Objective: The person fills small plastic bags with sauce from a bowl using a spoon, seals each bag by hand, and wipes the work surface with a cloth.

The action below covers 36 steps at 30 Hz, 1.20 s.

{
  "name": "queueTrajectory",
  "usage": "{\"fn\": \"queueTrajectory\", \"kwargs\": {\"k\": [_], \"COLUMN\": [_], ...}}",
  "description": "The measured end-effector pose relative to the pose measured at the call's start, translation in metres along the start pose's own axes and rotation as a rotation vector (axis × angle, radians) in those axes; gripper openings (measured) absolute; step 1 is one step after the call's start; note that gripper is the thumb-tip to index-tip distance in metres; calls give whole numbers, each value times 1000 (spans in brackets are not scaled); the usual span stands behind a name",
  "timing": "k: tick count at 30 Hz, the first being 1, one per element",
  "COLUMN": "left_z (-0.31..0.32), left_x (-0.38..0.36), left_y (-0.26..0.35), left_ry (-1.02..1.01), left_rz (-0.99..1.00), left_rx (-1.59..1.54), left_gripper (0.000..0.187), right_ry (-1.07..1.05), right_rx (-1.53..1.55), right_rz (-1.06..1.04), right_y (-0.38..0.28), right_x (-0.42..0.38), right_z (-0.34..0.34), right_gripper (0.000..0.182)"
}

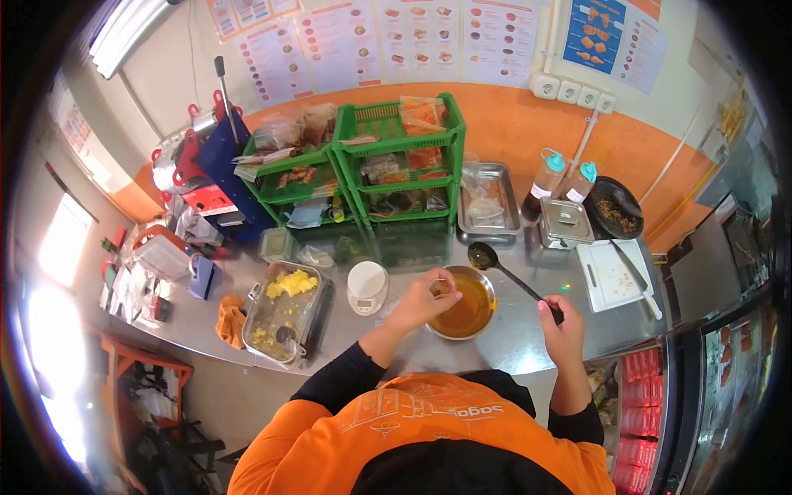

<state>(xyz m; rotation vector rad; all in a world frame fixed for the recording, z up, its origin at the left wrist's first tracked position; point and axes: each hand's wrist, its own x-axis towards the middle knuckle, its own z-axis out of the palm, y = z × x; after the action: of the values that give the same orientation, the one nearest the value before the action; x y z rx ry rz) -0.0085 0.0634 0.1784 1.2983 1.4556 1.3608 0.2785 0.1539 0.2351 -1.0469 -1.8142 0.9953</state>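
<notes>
My right hand (pixel 564 330) is wrapped round the handle of a black ladle (pixel 513 279). The ladle's bowl, with some dark liquid in it, hangs just past the far edge of a steel mixing bowl (pixel 492 318). Orange-brown liquid (pixel 464 309) fills part of the mixing bowl. Over that bowl's left side, my left hand (pixel 422 302) has its fingers curled and pinched together around something small and see-through that I cannot make out. To the left of this hand stands a white kitchen scale (pixel 367 285).
A steel tray (pixel 318 326) with yellow food and an orange cloth (pixel 231 320) lie at left. Green racks (pixel 396 181) stand behind. A knife (pixel 631 268) rests on a white cutting board (pixel 598 285) at right, near lidded bottles (pixel 544 177) and a black bowl (pixel 637 202).
</notes>
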Motion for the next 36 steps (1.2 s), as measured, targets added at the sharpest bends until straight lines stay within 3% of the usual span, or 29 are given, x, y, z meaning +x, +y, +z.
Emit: {"fn": "queueTrajectory", "kwargs": {"k": [3, 6, 10, 12, 15, 18, 21, 24, 27, 30, 36], "left_z": [-28, -48, -56, -55, -51, -41, -30, -24, -29, -29, -31], "left_x": [-6, -9, -16, -17, -22, -29, -28, -24, -30, -32, -39], "left_y": [17, 37, 73, 79, 83, 102, 111, 101, 114, 97, 92], "left_ry": [-105, -253, -333, -386, -418, -388, -392, -427, -245, 19, 261], "left_rz": [-53, 70, 147, 168, 161, 109, 57, 98, 139, 181, 118], "left_rx": [-346, -764, -829, -870, -866, -739, -753, -752, -430, -109, -180], "left_gripper": [16, 18, 15, 15, 17, 16, 21, 37, 52, 66, 50], "right_ry": [-108, -299, -450, -580, -621, -468, -609, -588, -572, -387, -387], "right_rx": [-98, -265, -340, -501, -924, -162, 536, 620, 828, 797, 861], "right_rz": [6, 26, -105, -62, -1, -309, -100, -81, 36, 8, -5], "right_y": [39, 69, 101, 100, 23, -10, -40, -63, -48, -49, -48], "right_x": [3, -6, -25, -29, -36, -19, -18, -13, -14, -17, -8], "right_z": [4, 23, 57, 63, 67, 73, 88, 101, 121, 130, 139], "right_gripper": [15, 16, 16, 27, 45, 43, 39, 28, 20, 14, 16]}}
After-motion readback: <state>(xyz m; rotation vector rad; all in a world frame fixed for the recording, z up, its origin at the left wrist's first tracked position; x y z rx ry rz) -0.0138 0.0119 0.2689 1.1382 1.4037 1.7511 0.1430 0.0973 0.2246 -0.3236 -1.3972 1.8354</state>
